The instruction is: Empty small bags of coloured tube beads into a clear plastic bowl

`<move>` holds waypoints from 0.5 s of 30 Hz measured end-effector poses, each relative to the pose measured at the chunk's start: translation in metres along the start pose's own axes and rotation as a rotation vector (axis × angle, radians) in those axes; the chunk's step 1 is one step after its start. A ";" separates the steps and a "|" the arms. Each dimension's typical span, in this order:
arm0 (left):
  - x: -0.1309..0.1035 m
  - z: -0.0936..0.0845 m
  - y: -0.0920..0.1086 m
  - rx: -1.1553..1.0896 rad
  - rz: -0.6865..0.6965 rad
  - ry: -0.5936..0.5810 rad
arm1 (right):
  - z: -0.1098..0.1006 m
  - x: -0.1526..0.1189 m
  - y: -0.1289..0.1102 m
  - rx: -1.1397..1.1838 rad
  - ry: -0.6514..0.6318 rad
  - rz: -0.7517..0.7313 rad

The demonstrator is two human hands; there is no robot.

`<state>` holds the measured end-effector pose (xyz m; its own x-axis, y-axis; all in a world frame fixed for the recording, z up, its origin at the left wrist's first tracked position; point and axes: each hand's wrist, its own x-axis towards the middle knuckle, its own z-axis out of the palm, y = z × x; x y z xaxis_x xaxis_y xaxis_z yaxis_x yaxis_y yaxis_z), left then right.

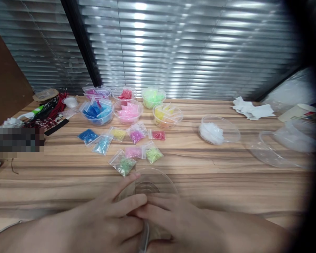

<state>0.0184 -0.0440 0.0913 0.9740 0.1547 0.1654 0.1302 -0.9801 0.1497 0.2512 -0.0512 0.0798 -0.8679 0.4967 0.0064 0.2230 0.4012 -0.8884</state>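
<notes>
My left hand (105, 221) reaches in from the lower left, its index finger stretched out and the other fingers curled. From the lower right comes my right hand (184, 225); its fingers meet those of the left. Both hands are around a clear round plastic container (168, 175) at the near middle of the table, with rings visible in its base. A clear curved edge (145, 237) shows between the hands; I cannot tell whether it belongs to the same piece. Just beyond lies a zip bag of green bits (125, 165). Motion blurs the hands somewhat.
Small zip bags, such as a blue one (88, 136), lie ahead. Behind them stand clear bowls of coloured bags, including a pink one (128, 111). Rightward are a bowl of white material (212, 133), clear bowls (274, 151) and tissues (252, 109). Cords (52, 109) lie far left.
</notes>
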 end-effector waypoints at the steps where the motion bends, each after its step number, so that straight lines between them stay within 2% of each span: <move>1: 0.001 0.000 0.000 -0.001 0.014 -0.009 | 0.001 0.000 0.001 -0.011 0.008 -0.023; 7: 0.007 -0.001 -0.001 0.105 0.022 -0.017 | 0.007 0.003 0.007 -0.168 0.099 -0.123; 13: 0.011 -0.004 0.003 0.112 0.022 0.006 | 0.011 0.002 0.007 -0.341 0.098 -0.227; 15: 0.010 -0.004 0.002 0.152 0.063 0.028 | 0.012 0.003 0.008 -0.387 0.105 -0.285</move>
<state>0.0279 -0.0439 0.0967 0.9758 0.0935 0.1976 0.0976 -0.9952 -0.0109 0.2452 -0.0557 0.0669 -0.8736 0.3924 0.2879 0.1493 0.7791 -0.6089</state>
